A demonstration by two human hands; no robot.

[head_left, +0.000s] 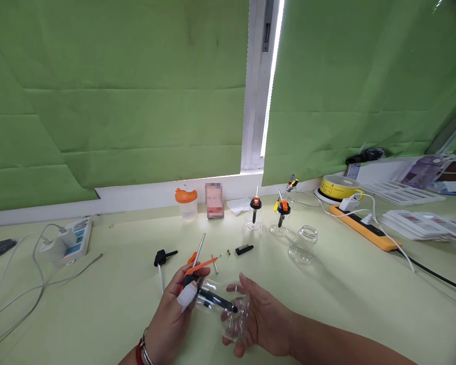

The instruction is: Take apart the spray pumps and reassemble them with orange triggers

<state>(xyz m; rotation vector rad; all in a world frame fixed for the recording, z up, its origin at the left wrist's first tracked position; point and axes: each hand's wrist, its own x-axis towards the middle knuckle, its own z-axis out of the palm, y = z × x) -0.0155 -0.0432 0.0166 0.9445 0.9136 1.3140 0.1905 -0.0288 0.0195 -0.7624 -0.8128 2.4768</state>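
Observation:
My left hand (180,299), its thumb wrapped in white, is closed around a black lid fitting (190,280) with an orange piece (203,265) and a thin metal rod (199,248) sticking out. From the fitting a black shaft (216,299) reaches into a clear glass jar (237,324), which lies tilted on its side. My right hand (264,317) is curled around the jar's base. Just beyond lie a black fitting with a rod (161,258), a short metal pin (215,263), several tiny parts (228,252) and a black slotted piece (244,249).
Two jars with black-and-orange tops (254,220) (280,228) stand ahead, beside an open glass jar (303,247). Farther back are an orange-lidded cup (186,205) and a box (214,202). Power strips (368,230) (78,243) with cables lie at both sides.

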